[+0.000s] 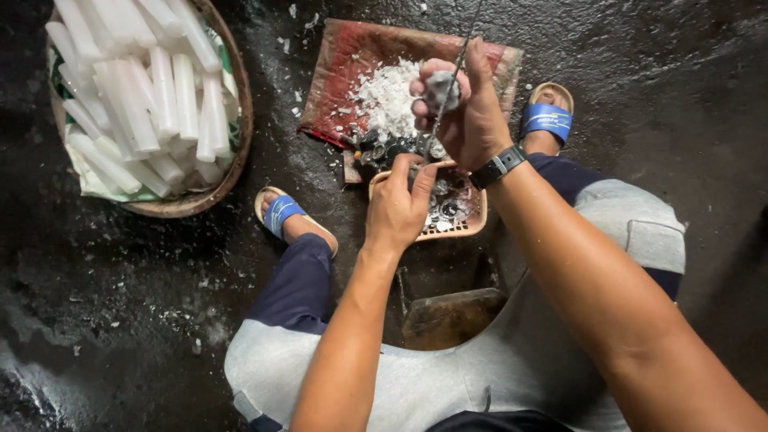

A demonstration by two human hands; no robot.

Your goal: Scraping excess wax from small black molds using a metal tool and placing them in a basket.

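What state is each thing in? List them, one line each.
Right hand: raised, closed on a small grey lump and a thin rod.
Left hand: reaching into the small tray, fingers bent.
Small tray: on the floor, holding dark wet bits.
Red mat: flat, covered with white flakes.
Round basket: full of white sticks.
Floor: dark, wet, scattered with white bits.

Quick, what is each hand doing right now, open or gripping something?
Left hand: fingers curled down into the small pink basket; a grip cannot be told.
Right hand: closed on a small grey lump.
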